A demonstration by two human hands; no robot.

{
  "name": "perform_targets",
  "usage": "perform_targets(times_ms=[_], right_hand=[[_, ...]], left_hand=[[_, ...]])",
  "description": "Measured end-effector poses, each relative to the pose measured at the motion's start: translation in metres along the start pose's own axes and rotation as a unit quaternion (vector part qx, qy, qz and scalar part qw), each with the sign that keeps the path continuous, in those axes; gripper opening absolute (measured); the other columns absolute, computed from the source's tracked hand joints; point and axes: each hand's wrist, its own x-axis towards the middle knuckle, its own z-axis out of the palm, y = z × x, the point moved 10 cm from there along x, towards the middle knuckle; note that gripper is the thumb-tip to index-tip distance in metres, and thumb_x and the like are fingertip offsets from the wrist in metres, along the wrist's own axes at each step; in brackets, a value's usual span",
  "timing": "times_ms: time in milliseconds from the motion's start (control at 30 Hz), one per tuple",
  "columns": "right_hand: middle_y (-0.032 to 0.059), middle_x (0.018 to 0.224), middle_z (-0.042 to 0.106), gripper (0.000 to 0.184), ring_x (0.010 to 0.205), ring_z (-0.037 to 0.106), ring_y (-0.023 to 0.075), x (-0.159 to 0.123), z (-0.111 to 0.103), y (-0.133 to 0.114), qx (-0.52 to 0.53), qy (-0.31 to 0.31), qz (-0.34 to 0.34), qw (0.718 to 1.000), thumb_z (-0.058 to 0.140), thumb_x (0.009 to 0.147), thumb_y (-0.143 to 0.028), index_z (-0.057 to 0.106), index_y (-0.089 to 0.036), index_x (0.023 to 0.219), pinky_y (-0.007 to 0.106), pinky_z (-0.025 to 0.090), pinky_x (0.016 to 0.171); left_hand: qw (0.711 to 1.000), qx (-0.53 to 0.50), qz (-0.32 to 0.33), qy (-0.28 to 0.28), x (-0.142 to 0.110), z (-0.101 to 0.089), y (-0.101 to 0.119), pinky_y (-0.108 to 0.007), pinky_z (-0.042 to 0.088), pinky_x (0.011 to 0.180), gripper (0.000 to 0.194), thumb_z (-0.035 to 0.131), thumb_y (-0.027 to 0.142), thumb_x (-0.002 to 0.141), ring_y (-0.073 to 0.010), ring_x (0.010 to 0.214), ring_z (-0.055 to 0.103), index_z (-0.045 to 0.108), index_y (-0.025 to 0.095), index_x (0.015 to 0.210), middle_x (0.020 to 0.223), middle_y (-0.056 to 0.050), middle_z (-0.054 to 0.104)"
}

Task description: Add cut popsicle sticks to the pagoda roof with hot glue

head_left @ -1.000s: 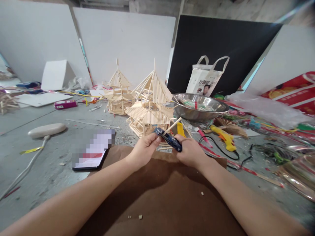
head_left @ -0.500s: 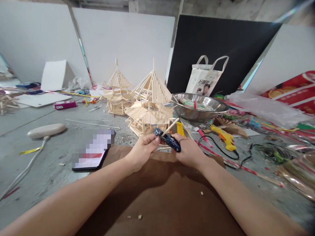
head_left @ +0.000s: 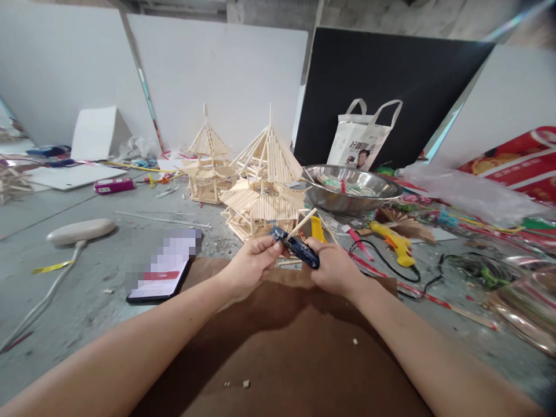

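Note:
My right hand [head_left: 334,260] is closed around a dark blue hand tool [head_left: 299,249] with pale specks; its exact kind is unclear. A thin wooden stick [head_left: 304,223] slants across the tool, its free end pointing up and right. My left hand [head_left: 256,258] is closed in a pinch where the stick's lower end meets the tool; the fingers hide that end. Just beyond my hands stands a pavilion model [head_left: 271,202] built of wooden sticks, with a pointed roof. A second stick pavilion [head_left: 207,168] stands behind it to the left.
Brown sheeting [head_left: 278,347] with small wood bits lies before me. A phone [head_left: 165,266] is on the left, near a white corded device [head_left: 81,231]. To the right are a metal basin [head_left: 351,202], a yellow glue gun [head_left: 397,243] with its cord, and a white bag [head_left: 358,142].
Both hands, the tool and the stick keep nearly the same position. The whole view has shifted very slightly.

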Motion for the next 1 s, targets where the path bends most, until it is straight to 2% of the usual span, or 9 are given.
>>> perform_targets(times_ms=[100,233,300,367,533,633,733,867,1000], right_hand=[[0.0053,0.087,0.058,0.034,0.077,0.053,0.0173,0.001,-0.012,-0.009,0.029,0.033,-0.063,0.997,0.047,0.064,-0.02,0.048,-0.019,0.098,0.026,0.038,0.066],[0.0083,0.1,0.054,0.047,0.087,0.051,0.0194,0.001,-0.026,-0.015,0.035,0.076,-0.157,0.984,0.049,0.061,-0.017,0.043,-0.016,0.108,0.029,0.039,0.074],[0.0096,0.103,0.053,0.049,0.091,0.05,0.0207,0.002,-0.033,-0.005,0.024,0.112,-0.166,0.979,0.049,0.062,-0.017,0.041,-0.016,0.11,0.031,0.038,0.078],[0.0111,0.103,0.053,0.047,0.092,0.051,0.0225,0.005,-0.037,0.016,-0.006,0.145,-0.132,0.981,0.048,0.064,-0.02,0.04,-0.015,0.11,0.032,0.039,0.077],[0.0123,0.099,0.057,0.042,0.088,0.054,0.0263,0.014,-0.031,0.081,-0.135,0.136,0.019,0.981,0.049,0.069,-0.031,0.046,-0.014,0.107,0.034,0.039,0.072],[0.0118,0.097,0.059,0.042,0.086,0.055,0.0257,0.014,-0.028,0.103,-0.167,0.126,0.042,0.977,0.047,0.071,-0.038,0.047,-0.015,0.106,0.033,0.039,0.07],[0.0111,0.095,0.059,0.044,0.084,0.056,0.025,0.015,-0.018,0.109,-0.189,0.082,0.014,0.978,0.047,0.071,-0.045,0.05,-0.016,0.104,0.033,0.039,0.07],[0.0112,0.093,0.06,0.053,0.084,0.055,0.0271,0.016,0.001,0.103,-0.206,0.012,-0.034,0.978,0.048,0.065,-0.058,0.054,-0.018,0.1,0.035,0.038,0.069],[0.0128,0.097,0.06,0.061,0.089,0.054,0.028,0.017,0.01,0.093,-0.183,-0.012,-0.06,0.981,0.046,0.064,-0.063,0.055,-0.016,0.102,0.037,0.039,0.073]], left_hand=[[1.0,-0.005,0.014,-0.023,-0.001,0.005,0.003,-0.016,0.011,0.037,0.025,0.053,0.037,0.073,-0.0016,0.037,0.019,0.052,0.012,0.069,0.042,0.008,0.025],[0.992,-0.089,-0.014,-0.092,-0.006,0.02,0.004,-0.016,0.012,0.035,0.022,0.05,0.033,0.076,-0.0018,0.036,0.015,0.046,0.015,0.064,0.043,0.009,0.023],[0.984,-0.118,-0.033,-0.126,-0.01,0.028,0.005,-0.015,0.011,0.034,0.02,0.046,0.033,0.079,-0.0021,0.035,0.012,0.047,0.016,0.068,0.043,0.009,0.02],[0.98,-0.121,-0.047,-0.148,-0.013,0.033,0.005,-0.015,0.01,0.034,0.02,0.043,0.033,0.08,-0.0022,0.035,0.01,0.048,0.016,0.072,0.043,0.009,0.019],[0.994,-0.038,-0.048,-0.094,-0.01,0.025,-0.002,-0.016,0.01,0.036,0.019,0.044,0.034,0.08,-0.0026,0.037,0.013,0.049,0.016,0.078,0.045,0.009,0.022],[0.997,0.041,-0.028,-0.067,-0.007,0.022,-0.005,-0.017,0.013,0.039,0.022,0.042,0.036,0.08,-0.0031,0.04,0.017,0.05,0.016,0.082,0.047,0.008,0.023],[0.988,0.143,-0.005,-0.061,-0.005,0.02,-0.006,-0.018,0.02,0.044,0.025,0.038,0.036,0.081,-0.0043,0.045,0.025,0.051,0.014,0.083,0.049,0.007,0.028],[0.953,0.3,0.004,-0.043,-0.003,0.015,-0.007,-0.019,0.024,0.048,0.028,0.034,0.036,0.082,-0.0057,0.049,0.029,0.052,0.015,0.08,0.052,0.006,0.033],[0.931,0.364,0.019,-0.011,-0.002,0.009,-0.004,-0.019,0.026,0.049,0.028,0.033,0.035,0.081,-0.0064,0.051,0.03,0.052,0.015,0.077,0.055,0.005,0.035]])
